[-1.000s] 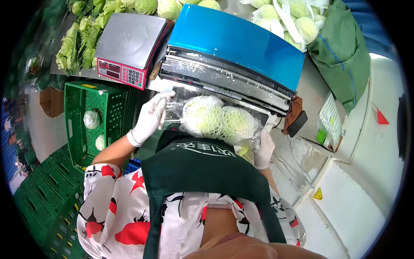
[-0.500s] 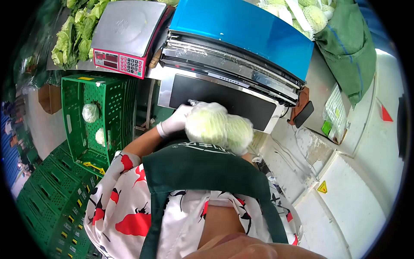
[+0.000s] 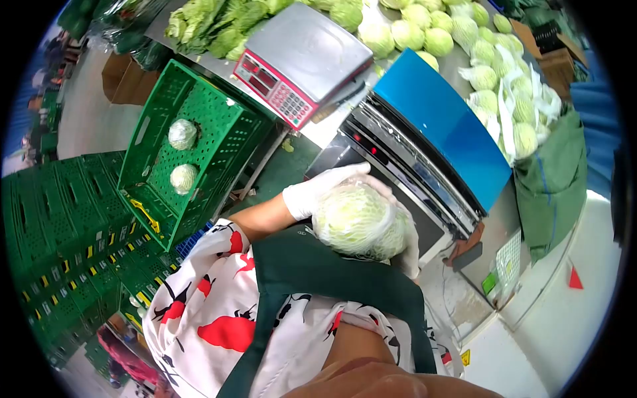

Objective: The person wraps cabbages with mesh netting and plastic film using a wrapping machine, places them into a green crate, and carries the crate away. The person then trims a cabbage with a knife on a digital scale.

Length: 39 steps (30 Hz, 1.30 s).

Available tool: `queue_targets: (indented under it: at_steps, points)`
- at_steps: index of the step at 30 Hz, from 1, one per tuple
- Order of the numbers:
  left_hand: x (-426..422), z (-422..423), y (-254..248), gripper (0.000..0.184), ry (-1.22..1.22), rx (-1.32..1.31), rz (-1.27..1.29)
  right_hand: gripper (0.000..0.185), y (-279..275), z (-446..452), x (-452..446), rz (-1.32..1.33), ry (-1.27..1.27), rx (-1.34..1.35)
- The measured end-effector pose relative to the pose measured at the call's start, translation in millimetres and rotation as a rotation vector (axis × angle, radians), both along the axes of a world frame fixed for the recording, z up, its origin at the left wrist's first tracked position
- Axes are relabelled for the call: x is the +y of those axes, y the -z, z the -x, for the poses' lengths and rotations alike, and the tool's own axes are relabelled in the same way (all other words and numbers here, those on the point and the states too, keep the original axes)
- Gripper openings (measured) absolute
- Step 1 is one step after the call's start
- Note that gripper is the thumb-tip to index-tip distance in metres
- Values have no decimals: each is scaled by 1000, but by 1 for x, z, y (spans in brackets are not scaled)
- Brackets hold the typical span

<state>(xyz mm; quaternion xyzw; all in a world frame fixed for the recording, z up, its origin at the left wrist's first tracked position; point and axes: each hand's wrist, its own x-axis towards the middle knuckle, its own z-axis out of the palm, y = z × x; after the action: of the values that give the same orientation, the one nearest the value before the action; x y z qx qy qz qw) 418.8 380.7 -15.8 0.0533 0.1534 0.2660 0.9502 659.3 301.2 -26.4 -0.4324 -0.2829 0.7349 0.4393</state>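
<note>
Close in front of my apron I hold a pale green cabbage (image 3: 355, 222) wrapped in clear film. My left hand (image 3: 325, 189), in a white glove, is closed around its upper left side. My right hand (image 3: 411, 249), also gloved, presses against the right side and is mostly hidden behind it. Whether a second wrapped cabbage sits behind the first, I cannot tell. Just beyond my hands is the wrapping machine (image 3: 434, 132) with its blue cover, metal rollers and dark plate. Red lights glow on its front strip.
A scale (image 3: 308, 56) with a red keypad stands left of the machine. At left, a green crate (image 3: 225, 132) contains two wrapped cabbages (image 3: 182, 156). Loose cabbages (image 3: 424, 30) and leaves (image 3: 222, 26) cover the table's back. More green crates (image 3: 60, 212) are stacked at far left.
My view has turned, so the scale, machine and crate appear shifted and tilted. The wrapped cabbage has come closer to my chest, and my right hand now shows at its side.
</note>
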Motion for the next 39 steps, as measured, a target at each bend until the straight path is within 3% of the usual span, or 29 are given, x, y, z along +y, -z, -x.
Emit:
queue_targets:
  at_steps: [2,3,5,6,7,8,9,10,12,13,14,15,18,19,20,23,24,27,30,32,33,34,35,37,38,39]
  points:
    - [1,23,-22,70,-272,4,4,61,3,18,30,-173,-182,-185]
    - [-3,38,-32,75,-455,-58,-1,60,2,36,41,-118,-135,-73]
    - [-9,61,-49,80,-795,237,-206,60,1,70,64,-10,-32,151]
    - [-21,65,-48,79,-930,308,-344,47,-27,97,76,14,35,393]
    - [-32,71,-41,77,-1064,375,-484,50,-17,119,86,-235,13,166]
    - [-41,89,-19,74,-1026,374,-642,55,-23,138,94,-326,-9,1]
    - [-40,103,-15,71,-1054,451,-587,65,-30,151,102,-585,-103,-205]
    - [-40,117,-10,67,-1078,527,-529,77,-35,165,104,-581,-264,-271]
    - [-26,154,-19,60,-1152,675,-115,84,-44,182,106,-977,-543,-532]
    - [-27,194,23,58,-1237,730,-107,82,-47,189,99,-1000,-560,-611]
    - [-25,239,60,57,-1313,598,-74,77,-42,191,96,-995,-536,-588]
    - [-24,262,63,58,-1322,625,-69,72,-33,190,95,-989,-508,-569]
    - [-30,344,115,61,-1262,825,-30,59,-27,161,105,-582,-619,-553]
    - [-24,340,104,61,-1270,1059,-9,49,-12,153,104,-547,-487,-520]
    - [-25,362,132,63,-1222,1101,38,46,-3,143,106,-477,-439,-513]
    - [-34,422,239,67,-1091,893,186,37,6,114,113,-349,-293,-548]
    - [-30,411,243,70,-1057,1076,291,36,6,105,115,-321,-273,-576]
    - [-32,438,308,80,-677,1371,-87,31,6,76,126,-254,-173,-605]
    - [-4,436,263,84,-684,1305,216,26,-6,26,151,-378,44,-760]
    - [22,430,210,82,-560,1771,176,20,-11,-20,180,-337,220,-807]
    - [47,394,194,71,-1006,1961,-61,19,-16,-46,196,-337,285,-839]
    - [83,342,137,61,-1093,1915,-440,20,-12,-73,212,-344,333,-900]
    - [123,295,97,56,-1091,1836,-561,23,-5,-94,229,-292,410,-883]
    - [196,171,12,52,-903,1701,-675,30,-2,-128,268,-287,370,-1125]
    - [231,129,5,46,-769,1570,-965,34,12,-145,290,-287,336,-1163]
    - [262,87,-1,46,-661,1452,-1068,36,23,-157,312,-304,305,-1184]
